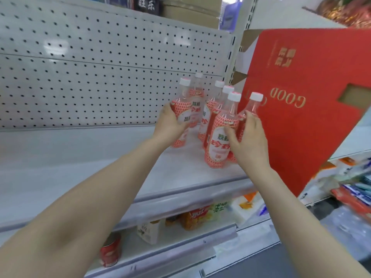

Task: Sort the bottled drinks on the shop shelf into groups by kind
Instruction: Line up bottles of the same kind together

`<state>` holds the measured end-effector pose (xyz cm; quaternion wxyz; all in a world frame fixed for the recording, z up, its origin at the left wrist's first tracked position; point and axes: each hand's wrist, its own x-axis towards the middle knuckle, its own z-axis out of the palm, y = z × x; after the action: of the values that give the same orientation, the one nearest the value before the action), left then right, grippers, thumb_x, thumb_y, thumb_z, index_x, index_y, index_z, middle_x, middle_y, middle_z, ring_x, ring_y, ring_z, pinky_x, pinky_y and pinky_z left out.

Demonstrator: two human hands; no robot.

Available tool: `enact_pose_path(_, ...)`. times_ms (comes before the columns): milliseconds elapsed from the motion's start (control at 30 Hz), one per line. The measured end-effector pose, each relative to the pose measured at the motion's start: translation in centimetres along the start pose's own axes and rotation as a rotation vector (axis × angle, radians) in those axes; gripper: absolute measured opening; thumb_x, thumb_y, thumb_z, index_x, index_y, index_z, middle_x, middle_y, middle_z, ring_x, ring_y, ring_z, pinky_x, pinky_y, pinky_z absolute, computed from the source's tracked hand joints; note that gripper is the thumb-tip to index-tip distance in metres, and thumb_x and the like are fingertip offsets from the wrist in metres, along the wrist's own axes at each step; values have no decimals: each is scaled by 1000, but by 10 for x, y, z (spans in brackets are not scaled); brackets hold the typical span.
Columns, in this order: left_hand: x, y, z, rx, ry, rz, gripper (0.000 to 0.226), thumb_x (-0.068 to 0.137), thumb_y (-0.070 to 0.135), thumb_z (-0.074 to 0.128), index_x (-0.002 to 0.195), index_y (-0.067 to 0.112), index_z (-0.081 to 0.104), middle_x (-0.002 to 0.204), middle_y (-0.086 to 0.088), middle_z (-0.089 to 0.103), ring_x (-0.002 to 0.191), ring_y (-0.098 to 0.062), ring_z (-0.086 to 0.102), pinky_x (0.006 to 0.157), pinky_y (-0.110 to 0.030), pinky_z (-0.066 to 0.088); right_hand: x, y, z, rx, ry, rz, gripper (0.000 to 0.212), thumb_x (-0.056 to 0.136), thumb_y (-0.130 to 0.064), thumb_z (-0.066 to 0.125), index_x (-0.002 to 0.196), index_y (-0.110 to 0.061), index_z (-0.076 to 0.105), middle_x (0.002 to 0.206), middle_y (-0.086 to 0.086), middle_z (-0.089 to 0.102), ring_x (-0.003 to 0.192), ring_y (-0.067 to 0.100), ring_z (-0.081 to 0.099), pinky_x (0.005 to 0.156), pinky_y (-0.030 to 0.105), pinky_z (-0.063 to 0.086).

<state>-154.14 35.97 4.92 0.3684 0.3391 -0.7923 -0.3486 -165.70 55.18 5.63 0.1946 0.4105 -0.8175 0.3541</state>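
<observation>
As a person groups drinks on the white shelf (90, 157), the left hand (170, 125) clamps its fingers round the left bottle (183, 115), set apart from the red carton (301, 77). The right hand (250, 137) curls its fingers round the end bottle (253, 106), just beside that carton. Four matching bottles (206, 115) stand between. Sliding the left bottle carton-ward, upright and base flat, should close the group without toppling neighbours.

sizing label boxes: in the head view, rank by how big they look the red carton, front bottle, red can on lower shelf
1. red carton
2. front bottle
3. red can, partly hidden, so less sure
</observation>
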Motion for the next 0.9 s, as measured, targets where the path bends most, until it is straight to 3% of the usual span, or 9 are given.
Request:
enact_pose_path(133,14,-3,14,-49,33,-47,69,82,37,76,134,12,38,127,-5,56,112,-23,58,79,-30,42,4,-4,12,44,-31,-3,70,94,-50,60,148,-10,38,143,9,50,132,26,46,104,36,38)
enact_pose_path(267,12,-7,1,-37,-36,-58,68,81,38,77,133,16,38,112,5,56,100,-17,58,80,-33,46,5,-9,20,101,-54,46,75,89,-55,65,145,-16,33,136,4,58,120,27,59,95,39,44)
enact_pose_path(433,-17,-17,-40,-125,-109,-63,68,79,33,80,133,19,40,119,3,60,109,-19,61,94,-40,51,5,-21,25,120,-55,66,78,92,-53,61,153,-17,27,151,8,45,137,29,45,108,47,38)
enact_pose_path(633,-65,-34,-101,-190,-110,-95,65,78,29,82,130,24,44,119,6,63,109,-15,62,97,-43,52,-8,-57,41,234,-75,3,73,91,-52,64,150,-25,31,151,3,46,136,27,46,109,48,39)
enact_pose_path(800,-97,-52,-156,-156,0,-152,59,78,28,82,127,23,48,118,7,64,106,-12,63,95,-41,53,-19,-115,66,357,-150,-107,72,90,-51,65,149,-22,34,146,2,50,132,23,49,104,38,40)
enact_pose_path(900,-111,-66,-188,-133,65,-183,60,79,28,81,128,23,47,115,9,63,102,-8,62,92,-39,53,-21,-151,85,429,-211,-161,68,90,-48,67,146,-21,38,138,-1,55,122,16,52,91,29,38)
